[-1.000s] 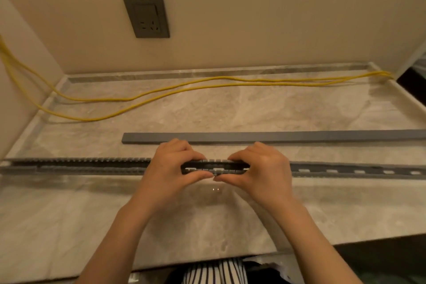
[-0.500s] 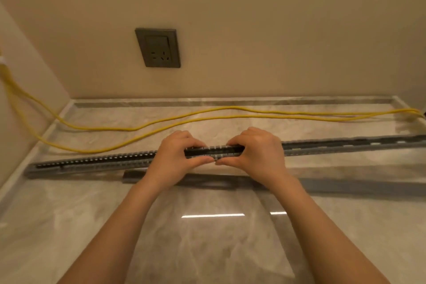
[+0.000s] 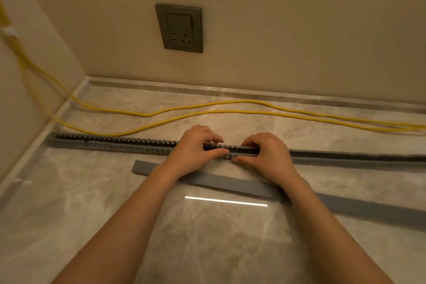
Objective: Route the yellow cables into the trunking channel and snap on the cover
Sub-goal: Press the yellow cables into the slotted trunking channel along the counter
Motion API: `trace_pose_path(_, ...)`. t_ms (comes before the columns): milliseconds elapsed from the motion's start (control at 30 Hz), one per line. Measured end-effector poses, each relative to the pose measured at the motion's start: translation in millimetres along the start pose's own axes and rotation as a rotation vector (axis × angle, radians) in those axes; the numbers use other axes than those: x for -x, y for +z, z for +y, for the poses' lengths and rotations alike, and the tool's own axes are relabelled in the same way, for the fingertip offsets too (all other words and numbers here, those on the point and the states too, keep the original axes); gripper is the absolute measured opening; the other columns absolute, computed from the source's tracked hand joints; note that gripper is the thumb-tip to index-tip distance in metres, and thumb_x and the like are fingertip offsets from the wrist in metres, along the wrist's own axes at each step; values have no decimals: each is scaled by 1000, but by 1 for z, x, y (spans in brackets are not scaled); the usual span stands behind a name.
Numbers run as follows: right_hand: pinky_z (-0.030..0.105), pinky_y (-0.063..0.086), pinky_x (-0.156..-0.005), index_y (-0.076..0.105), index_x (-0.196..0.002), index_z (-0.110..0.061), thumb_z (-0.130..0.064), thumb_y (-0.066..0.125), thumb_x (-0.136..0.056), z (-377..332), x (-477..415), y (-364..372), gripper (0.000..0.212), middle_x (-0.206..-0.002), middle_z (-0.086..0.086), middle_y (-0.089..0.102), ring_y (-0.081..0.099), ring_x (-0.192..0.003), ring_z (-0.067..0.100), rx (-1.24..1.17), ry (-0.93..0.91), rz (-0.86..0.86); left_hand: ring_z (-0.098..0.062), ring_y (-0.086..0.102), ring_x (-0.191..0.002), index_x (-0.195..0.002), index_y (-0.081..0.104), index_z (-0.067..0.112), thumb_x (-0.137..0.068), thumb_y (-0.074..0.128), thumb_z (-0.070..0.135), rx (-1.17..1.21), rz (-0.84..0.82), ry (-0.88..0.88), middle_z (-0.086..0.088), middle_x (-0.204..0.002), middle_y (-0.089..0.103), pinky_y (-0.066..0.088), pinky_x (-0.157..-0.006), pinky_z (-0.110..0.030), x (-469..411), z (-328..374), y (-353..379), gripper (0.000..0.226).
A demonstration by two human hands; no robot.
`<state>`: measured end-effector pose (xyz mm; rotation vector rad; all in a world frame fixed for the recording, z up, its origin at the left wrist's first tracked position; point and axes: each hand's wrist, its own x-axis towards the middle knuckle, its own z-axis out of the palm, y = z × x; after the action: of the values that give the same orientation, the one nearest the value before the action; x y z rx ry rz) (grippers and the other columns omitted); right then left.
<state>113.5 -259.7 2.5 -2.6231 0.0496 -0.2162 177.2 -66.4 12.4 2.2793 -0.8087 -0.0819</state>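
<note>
Counter (image 3: 219,249): marble-look top, everything's lying on it.
Trunking channel (image 3: 115,143): long slotted grey run lying left to right, open side up.
Cover (image 3: 230,183): flat grey strip just in front of the channel, under my forearms.
Yellow cables (image 3: 230,112): two, loose behind the channel, outside it.
Left hand (image 3: 196,145): curled over mid-channel, fingers on the far wall, thumb on the near one, pinching.
Right hand (image 3: 269,154): same pinch, just beside my left.

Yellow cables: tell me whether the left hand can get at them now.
Probably yes. The left hand grips the trunking channel, and the yellow cables lie beyond it on the marble surface with nothing between; it must let go first.
</note>
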Motion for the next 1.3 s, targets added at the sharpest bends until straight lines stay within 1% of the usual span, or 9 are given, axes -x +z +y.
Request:
trace_pose_path(200,36,48,-79,62,-97,-33,-64,61,-71,-8,-4,-8,41,-91,-10,61,53,-85,10,34,-6,-172,-12,50,-98,-101,71,15,-86,64,20,-3,189,-117,1,-97,66,33,-84,-16,35,-2,-17,17)
trace_pose_path(367,41,45,-86,58,-114,-26,-68,42,-82,-61,-25,-1,55,-112,0,63,56,-100,21,79,-41,-294,-17,57,-102,-100,72,7,-83,66,9,9,308,-211,-6,-104,67,36,-92,-17,67,-10,-43,18)
trace_pose_path(533,41,45,-91,58,-116,-24,-56,51,-86,-137,-35,19,45,-119,1,61,55,-108,20,57,-150,-327,-14,58,-101,-102,71,6,-82,66,5,40,347,-220,-7,-106,67,35,-89,-11,90,-35,-83,21)
trace_pose_path(633,41,46,-91,58,-116,-23,-51,54,-86,-171,-40,30,41,-119,1,61,56,-108,20,24,-173,-326,-17,59,-102,-104,69,7,-82,66,6,40,353,-236,-9,-107,66,38,-91,-16,100,-56,-106,23)
trace_pose_path(800,40,46,-89,58,-115,-22,-48,56,-86,-218,-49,58,40,-120,2,62,56,-109,22,39,-151,-282,-20,57,-106,-109,67,6,-82,67,9,9,295,-239,-11,-111,64,31,-88,-8,122,-97,-145,26)
trace_pose_path(900,39,46,-91,57,-117,-21,-47,57,-86,-240,-54,79,41,-123,3,60,54,-112,22,46,-122,-261,-20,55,-110,-113,64,7,-83,66,11,22,276,-283,-10,-115,62,31,-90,-10,131,-119,-162,31)
trace_pose_path(1067,42,45,-93,51,-126,-22,-39,54,-90,-256,-65,107,39,-134,4,49,48,-118,25,90,-83,-259,-19,35,-134,-132,51,11,-88,61,24,-22,179,-370,-8,-144,41,25,-111,-29,137,-144,-164,47)
trace_pose_path(1200,44,43,-94,48,-128,-21,-31,56,-90,-254,-76,112,40,-135,7,47,47,-119,28,118,-59,-240,-20,11,-144,-137,45,18,-89,57,34,-122,129,-386,-5,-154,23,13,-115,-34,141,-153,-150,52)
trace_pose_path(1300,46,41,-97,45,-131,-20,-25,56,-90,-244,-88,108,43,-137,9,45,44,-122,31,189,-55,-255,-21,6,-144,-135,47,18,-88,57,36,-176,182,-372,-6,-155,21,11,-116,-35,141,-155,-139,51)
